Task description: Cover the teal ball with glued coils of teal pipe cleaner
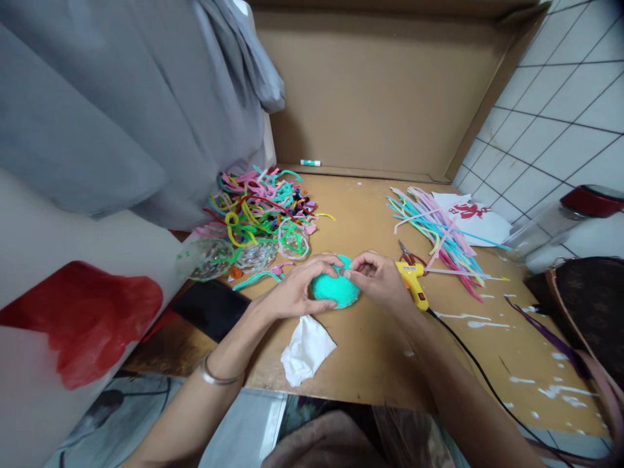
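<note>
A rounded turquoise piece [336, 290], with a fuzzy look like coiled pipe cleaners, rests at the table's middle. My left hand [302, 286] curves around its left side, thumb at the lower edge and fingers over the top. At its upper right, my right hand [377, 276] pinches with thumb and forefinger close to the piece's surface; whatever is between those fingertips is too small to make out. Just right of that hand lies a yellow hot glue gun [414, 285], its black cord running toward the lower right. Red-handled scissors [410, 255] sit behind the glue gun.
Tangled colourful pipe cleaners [263, 208] pile up at the back left. Straight pipe cleaners [439, 227] lie at the right, beside a clear bottle [546, 224]. A crumpled white tissue [307, 351], a black phone-like object [212, 309] and a brown bag [585, 312] surround the work.
</note>
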Motion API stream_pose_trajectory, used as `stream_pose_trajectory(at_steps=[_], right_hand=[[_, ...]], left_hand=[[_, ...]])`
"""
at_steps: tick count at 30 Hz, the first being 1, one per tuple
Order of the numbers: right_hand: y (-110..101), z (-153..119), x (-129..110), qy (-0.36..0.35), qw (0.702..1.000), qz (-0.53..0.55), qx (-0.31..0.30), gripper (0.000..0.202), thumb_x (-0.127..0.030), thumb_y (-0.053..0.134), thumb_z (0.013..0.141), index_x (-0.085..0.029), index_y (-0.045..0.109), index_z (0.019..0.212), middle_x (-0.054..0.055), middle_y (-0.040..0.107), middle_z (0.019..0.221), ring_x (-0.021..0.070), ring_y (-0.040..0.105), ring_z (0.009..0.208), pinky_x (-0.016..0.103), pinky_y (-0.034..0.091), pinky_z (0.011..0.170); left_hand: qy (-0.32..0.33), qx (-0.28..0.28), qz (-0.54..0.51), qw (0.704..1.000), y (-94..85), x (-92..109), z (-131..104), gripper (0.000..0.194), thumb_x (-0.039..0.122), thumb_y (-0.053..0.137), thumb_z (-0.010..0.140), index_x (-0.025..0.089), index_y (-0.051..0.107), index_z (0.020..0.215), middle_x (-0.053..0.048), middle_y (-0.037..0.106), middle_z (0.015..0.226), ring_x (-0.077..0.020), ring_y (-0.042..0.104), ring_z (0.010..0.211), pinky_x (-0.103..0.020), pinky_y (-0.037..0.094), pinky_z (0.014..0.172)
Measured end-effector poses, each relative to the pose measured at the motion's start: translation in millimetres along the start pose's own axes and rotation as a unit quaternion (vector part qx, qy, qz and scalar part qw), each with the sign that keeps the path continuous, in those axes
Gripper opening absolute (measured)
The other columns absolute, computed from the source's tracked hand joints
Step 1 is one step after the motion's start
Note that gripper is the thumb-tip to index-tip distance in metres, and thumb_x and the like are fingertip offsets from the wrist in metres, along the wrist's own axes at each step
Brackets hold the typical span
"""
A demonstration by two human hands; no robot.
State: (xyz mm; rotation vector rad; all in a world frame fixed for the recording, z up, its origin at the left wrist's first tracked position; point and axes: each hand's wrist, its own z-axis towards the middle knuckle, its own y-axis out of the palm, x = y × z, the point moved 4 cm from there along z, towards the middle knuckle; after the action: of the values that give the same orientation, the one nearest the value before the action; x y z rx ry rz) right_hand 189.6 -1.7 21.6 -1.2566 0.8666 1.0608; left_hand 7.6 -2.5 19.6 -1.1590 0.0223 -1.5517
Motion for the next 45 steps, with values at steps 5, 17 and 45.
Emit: stream_pose_trajectory(at_steps=[5, 17, 45], right_hand=[[-1, 0, 0, -0.015, 1.0, -0.024, 0.007, 0.018, -0.035, 0.069, 0.062, -0.02, 0.061, 0.065, -0.001, 0.058, 0.066, 0.0091, 0.046, 0.054, 0.022, 0.038, 0.05], [1, -1, -2, -0.046, 0.998, -0.042, 0.01, 0.012, -0.03, 0.067, 0.066, -0.02, 0.061, 0.066, 0.001, 0.06, 0.076, 0.0096, 0.047, 0.058, 0.024, 0.039, 0.055], [1, 2, -1, -0.042, 0.998, -0.041, 0.021, 0.016, -0.035, 0.066, 0.066, -0.02, 0.058, 0.065, 0.001, 0.058, 0.073, 0.0117, 0.047, 0.062, 0.026, 0.039, 0.057]], left_hand=[[0.001, 0.005, -0.004, 1.0, 1.3, -2, -1, 0.041, 0.035, 0.075, 0.081, 0.022, 0.053, 0.113, -0.015, 0.059, 0.13, -0.0298, 0.053, 0.129, -0.049, 0.044, 0.108], [0.002, 0.009, -0.007, 1.0, 0.4, -3, 0, 0.039, 0.033, 0.076, 0.081, 0.02, 0.053, 0.109, -0.015, 0.06, 0.13, -0.0293, 0.053, 0.13, -0.05, 0.044, 0.109], [0.055, 0.05, 0.183, 0.98, -8.0, 5, -3, 0.041, 0.044, 0.075, 0.081, 0.02, 0.06, 0.111, -0.014, 0.06, 0.126, -0.0279, 0.057, 0.114, -0.046, 0.046, 0.1]])
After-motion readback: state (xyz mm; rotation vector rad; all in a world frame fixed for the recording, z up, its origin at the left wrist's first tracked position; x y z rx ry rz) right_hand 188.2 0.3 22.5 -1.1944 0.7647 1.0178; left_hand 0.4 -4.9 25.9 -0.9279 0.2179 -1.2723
